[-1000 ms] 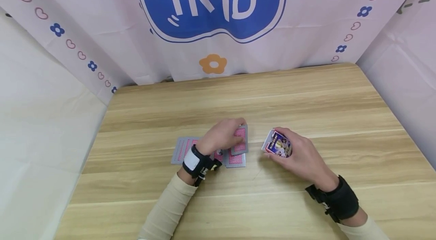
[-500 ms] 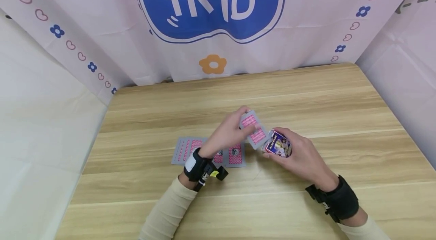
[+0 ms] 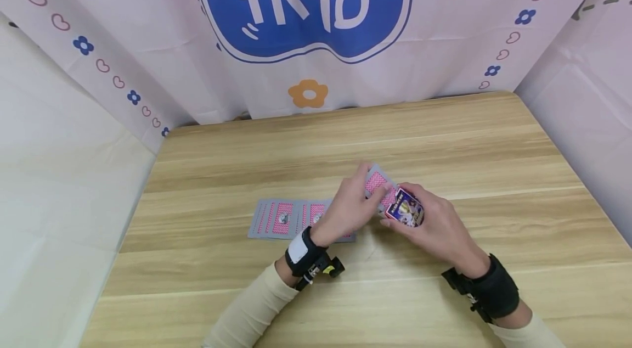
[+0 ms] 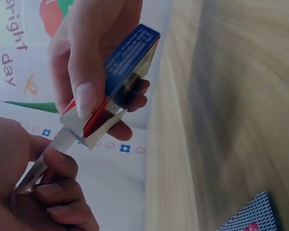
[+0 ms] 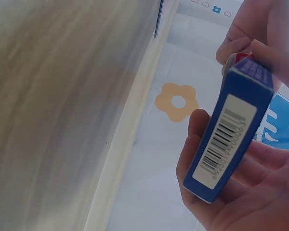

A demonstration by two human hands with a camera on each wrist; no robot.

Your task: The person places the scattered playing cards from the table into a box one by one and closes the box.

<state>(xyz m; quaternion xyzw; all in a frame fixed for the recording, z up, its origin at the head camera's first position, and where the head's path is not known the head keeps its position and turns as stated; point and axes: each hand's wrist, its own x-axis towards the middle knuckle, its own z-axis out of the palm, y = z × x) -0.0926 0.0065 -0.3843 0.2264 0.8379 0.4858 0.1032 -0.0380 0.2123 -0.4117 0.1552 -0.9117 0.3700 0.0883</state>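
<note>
Here our left hand pinches a pink-backed card at the box our right hand grips, fingers curled.

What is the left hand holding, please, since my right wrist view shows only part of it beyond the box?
Observer: The left hand holds at least one card, its pink-patterned back showing in the head view.
Operator: Thank you; are there other cards lying about?
Observer: Yes, the head view shows them in an overlapping row on the table, backs up.
Operator: And is the box open at the end facing the left hand?
Observer: It is; the left wrist view shows a pale flap sticking out at that end.
</note>
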